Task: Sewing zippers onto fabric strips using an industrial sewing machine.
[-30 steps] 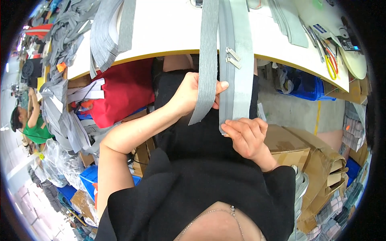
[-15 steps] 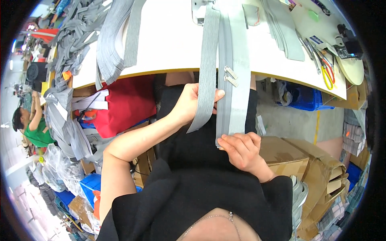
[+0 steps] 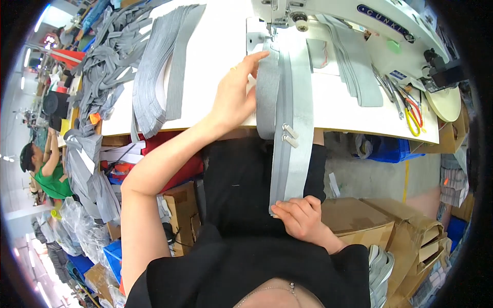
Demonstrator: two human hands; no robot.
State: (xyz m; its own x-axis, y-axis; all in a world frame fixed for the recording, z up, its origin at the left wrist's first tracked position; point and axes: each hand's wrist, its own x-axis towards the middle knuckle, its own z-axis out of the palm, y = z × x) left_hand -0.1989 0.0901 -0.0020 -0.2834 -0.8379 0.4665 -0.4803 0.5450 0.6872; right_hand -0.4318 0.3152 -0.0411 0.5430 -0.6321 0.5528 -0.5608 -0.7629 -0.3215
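Observation:
A long zipper (image 3: 281, 169) with two metal pulls (image 3: 290, 134) runs from under the sewing machine's needle area down over the table edge toward my lap. A pale grey fabric strip (image 3: 303, 102) lies along its right side. A darker grey strip (image 3: 266, 97) curves down in a loop along its left. My right hand (image 3: 300, 218) pinches the near end of the zipper and pale strip. My left hand (image 3: 236, 95) is open, thumb and fingers apart, with its fingertips at the left edge of the darker strip, close to the needle.
The sewing machine (image 3: 328, 13) stands at the table's far side. Stacked grey strips (image 3: 154, 77) lie left, more strips (image 3: 354, 66) right. Scissors (image 3: 412, 115) and other tools rest at the right. Cardboard boxes (image 3: 354, 210) stand below. Another person (image 3: 49, 169) works far left.
My left hand has let go of the darker strip's lower part and moved up toward the needle. That strip now bends in a loop. My right hand keeps its pinch; the machine has come into view.

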